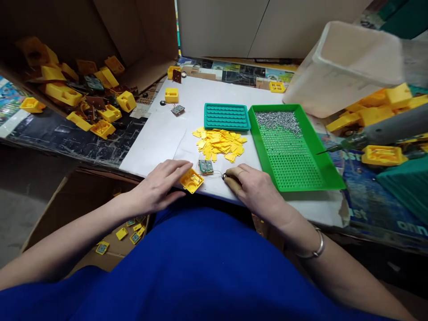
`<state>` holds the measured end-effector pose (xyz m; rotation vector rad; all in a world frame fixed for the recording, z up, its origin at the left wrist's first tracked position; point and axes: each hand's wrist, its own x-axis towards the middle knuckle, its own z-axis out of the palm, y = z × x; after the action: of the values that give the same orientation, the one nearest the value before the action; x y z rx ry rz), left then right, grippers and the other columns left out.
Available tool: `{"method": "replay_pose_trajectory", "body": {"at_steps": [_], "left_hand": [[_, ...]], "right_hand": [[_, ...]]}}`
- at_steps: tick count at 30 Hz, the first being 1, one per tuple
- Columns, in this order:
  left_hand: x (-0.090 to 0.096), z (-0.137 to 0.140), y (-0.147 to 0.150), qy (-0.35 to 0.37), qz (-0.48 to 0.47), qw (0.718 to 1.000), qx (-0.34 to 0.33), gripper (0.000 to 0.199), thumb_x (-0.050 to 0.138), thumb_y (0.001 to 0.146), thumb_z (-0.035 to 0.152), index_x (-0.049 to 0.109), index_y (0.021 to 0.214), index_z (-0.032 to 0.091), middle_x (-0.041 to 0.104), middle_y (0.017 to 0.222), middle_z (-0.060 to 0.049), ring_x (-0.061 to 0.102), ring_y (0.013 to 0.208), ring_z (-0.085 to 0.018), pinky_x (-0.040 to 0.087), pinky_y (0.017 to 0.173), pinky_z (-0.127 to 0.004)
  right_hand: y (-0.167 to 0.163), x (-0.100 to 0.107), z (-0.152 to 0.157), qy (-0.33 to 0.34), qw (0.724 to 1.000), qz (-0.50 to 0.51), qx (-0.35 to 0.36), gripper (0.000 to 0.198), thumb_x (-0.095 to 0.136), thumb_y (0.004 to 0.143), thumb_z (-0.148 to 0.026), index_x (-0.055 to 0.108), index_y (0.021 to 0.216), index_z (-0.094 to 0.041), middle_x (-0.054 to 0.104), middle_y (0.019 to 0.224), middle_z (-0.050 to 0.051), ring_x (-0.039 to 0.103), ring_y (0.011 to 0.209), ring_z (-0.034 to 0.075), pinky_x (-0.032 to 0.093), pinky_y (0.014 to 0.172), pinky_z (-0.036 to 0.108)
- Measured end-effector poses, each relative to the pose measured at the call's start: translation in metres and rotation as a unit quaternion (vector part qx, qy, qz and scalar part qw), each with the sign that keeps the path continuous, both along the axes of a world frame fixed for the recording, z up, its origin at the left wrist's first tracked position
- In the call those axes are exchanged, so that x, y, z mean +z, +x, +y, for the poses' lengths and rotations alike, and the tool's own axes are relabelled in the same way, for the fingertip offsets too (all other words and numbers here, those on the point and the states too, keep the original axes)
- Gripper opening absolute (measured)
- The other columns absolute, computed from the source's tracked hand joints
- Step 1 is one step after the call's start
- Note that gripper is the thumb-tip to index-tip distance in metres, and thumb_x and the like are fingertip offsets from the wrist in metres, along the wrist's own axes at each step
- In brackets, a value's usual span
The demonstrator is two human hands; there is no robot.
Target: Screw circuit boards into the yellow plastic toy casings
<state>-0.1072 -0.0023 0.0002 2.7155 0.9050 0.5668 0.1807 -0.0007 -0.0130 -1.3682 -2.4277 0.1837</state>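
Note:
My left hand (165,185) grips a small open yellow plastic housing (191,181) at the table's front edge, its hollow side facing up. Thin wires run from a green circuit board (206,166) lying just right of the housing. At the far end of those wires, the fingers of my right hand (250,185) pinch a small round metallic part (224,176), which looks like a little speaker and is mostly covered by the fingertips. Behind the board lies a pile of flat yellow plastic covers (220,143).
A green perforated tray (321,171) with small screws (279,121) stands right, beside a teal ridged tray (227,117). An electric screwdriver (361,139) points in from the right. Cardboard boxes with yellow housings (109,113) sit left and below (50,223); a whitish bin (341,71) leans behind.

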Motion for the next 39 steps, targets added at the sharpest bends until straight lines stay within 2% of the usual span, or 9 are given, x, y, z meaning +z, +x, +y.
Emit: {"method": "replay_pose_trajectory", "body": {"at_steps": [6,10,12,17,21,26,31,35,39], "left_hand": [[0.007,0.016,0.025,-0.066,0.027,0.997,0.004,0.031,0.057,0.089,0.026,0.054,0.117,0.012,0.061,0.106,-0.016,0.056,0.097,-0.028,0.05,0.081,-0.042],[0.009,0.015,0.047,-0.141,-0.032,0.988,0.061,0.028,0.063,0.08,0.024,0.05,0.104,0.016,0.059,0.089,-0.005,0.056,0.078,-0.019,0.047,0.069,-0.032],[0.011,0.015,0.06,-0.175,-0.079,0.978,0.076,0.031,0.065,0.078,0.024,0.049,0.104,0.018,0.055,0.082,0.0,0.052,0.069,-0.015,0.044,0.063,-0.028],[0.019,0.014,0.083,-0.339,-0.228,0.909,0.081,0.036,0.067,0.08,0.025,0.045,0.108,0.02,0.058,0.095,-0.003,0.059,0.077,-0.014,0.049,0.069,-0.027],[0.023,0.01,0.091,-0.525,-0.323,0.786,0.055,0.042,0.066,0.083,0.022,0.039,0.115,0.022,0.059,0.097,-0.001,0.063,0.084,-0.013,0.051,0.073,-0.025],[0.02,0.011,0.093,-0.587,-0.373,0.715,0.067,0.044,0.073,0.082,0.024,0.042,0.113,0.023,0.063,0.092,0.001,0.064,0.081,-0.011,0.054,0.073,-0.022],[0.016,0.018,0.092,-0.584,-0.439,0.678,0.084,0.039,0.077,0.079,0.021,0.048,0.105,0.021,0.067,0.09,0.002,0.067,0.078,-0.011,0.06,0.071,-0.025],[0.024,0.02,0.089,-0.63,-0.445,0.629,0.1,0.043,0.079,0.073,0.017,0.05,0.104,0.02,0.071,0.085,0.0,0.071,0.074,-0.014,0.058,0.061,-0.02],[0.031,0.021,0.085,-0.715,-0.409,0.561,0.077,0.046,0.078,0.069,0.016,0.05,0.104,0.021,0.073,0.082,-0.002,0.074,0.07,-0.017,0.054,0.058,-0.018]], "right_hand": [[0.001,0.005,0.006,-0.156,0.964,0.21,-0.037,0.014,0.059,0.09,-0.025,0.067,0.095,-0.015,0.069,0.088,0.008,0.062,0.077,0.017,0.049,0.071,0.031],[0.002,0.011,0.008,-0.405,0.8,0.441,-0.033,0.029,0.064,0.087,-0.041,0.064,0.1,-0.016,0.064,0.082,0.0,0.05,0.054,0.007,0.041,0.05,0.023],[0.004,0.015,0.008,-0.425,0.773,0.47,-0.013,0.029,0.066,0.086,-0.04,0.063,0.102,-0.016,0.064,0.083,0.0,0.048,0.053,0.005,0.04,0.048,0.021],[0.01,0.028,0.01,-0.174,0.931,0.304,0.098,0.011,0.062,0.091,-0.021,0.064,0.099,-0.014,0.066,0.088,0.004,0.058,0.072,0.01,0.048,0.062,0.022],[0.012,0.039,0.01,-0.014,0.978,0.145,0.146,0.009,0.058,0.093,-0.015,0.064,0.096,-0.01,0.063,0.084,0.007,0.058,0.073,0.014,0.05,0.065,0.025],[0.006,0.052,0.009,0.009,0.988,0.068,0.14,0.015,0.055,0.096,-0.019,0.067,0.093,-0.011,0.063,0.083,0.007,0.059,0.073,0.016,0.05,0.065,0.027],[0.006,0.044,0.013,-0.008,0.967,0.184,0.178,0.019,0.051,0.097,-0.013,0.068,0.105,-0.014,0.064,0.09,0.006,0.062,0.081,0.013,0.056,0.074,0.026],[0.011,0.027,0.016,0.059,0.953,0.266,0.135,0.037,0.057,0.089,-0.008,0.058,0.125,-0.02,0.059,0.121,0.012,0.059,0.115,0.02,0.055,0.098,0.04],[0.01,0.019,0.019,0.018,0.947,0.253,0.194,0.057,0.059,0.088,-0.009,0.043,0.141,-0.022,0.05,0.141,0.016,0.049,0.135,0.023,0.05,0.109,0.047]]}}
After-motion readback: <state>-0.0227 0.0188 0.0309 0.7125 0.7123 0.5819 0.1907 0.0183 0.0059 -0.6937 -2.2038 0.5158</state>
